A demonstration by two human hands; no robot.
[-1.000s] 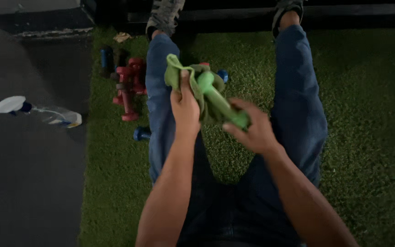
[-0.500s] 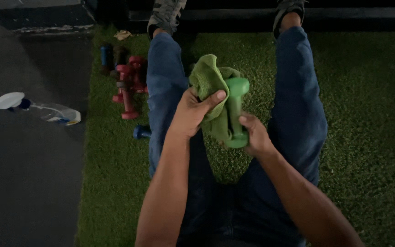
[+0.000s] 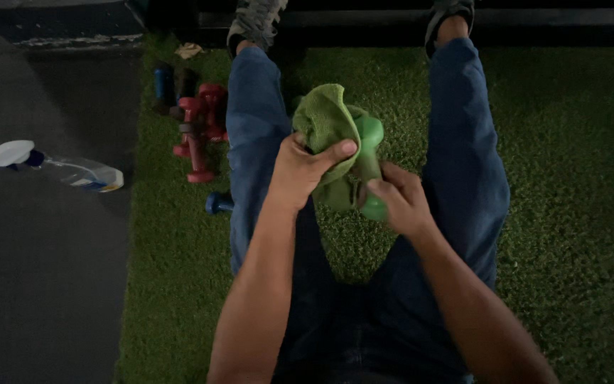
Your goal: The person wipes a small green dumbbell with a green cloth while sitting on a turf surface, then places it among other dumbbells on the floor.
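Observation:
I sit on green turf with my legs in blue jeans stretched out. My left hand (image 3: 305,169) grips a green cloth (image 3: 323,117) bunched over the top end of a green dumbbell (image 3: 371,142). My right hand (image 3: 396,200) holds the dumbbell by its lower end, between my knees. The cloth hides most of the dumbbell's handle.
Red dumbbells (image 3: 197,131) and dark blue ones (image 3: 163,84) lie on the turf (image 3: 577,178) left of my left leg, one blue end (image 3: 218,203) beside my thigh. A spray bottle (image 3: 58,167) lies on the dark floor at the left. A dark ledge runs along the top.
The dumbbell has swung from slanting to nearly upright. My left hand has shifted the cloth from draped along it to bunched over its top end, while my right hand slid down.

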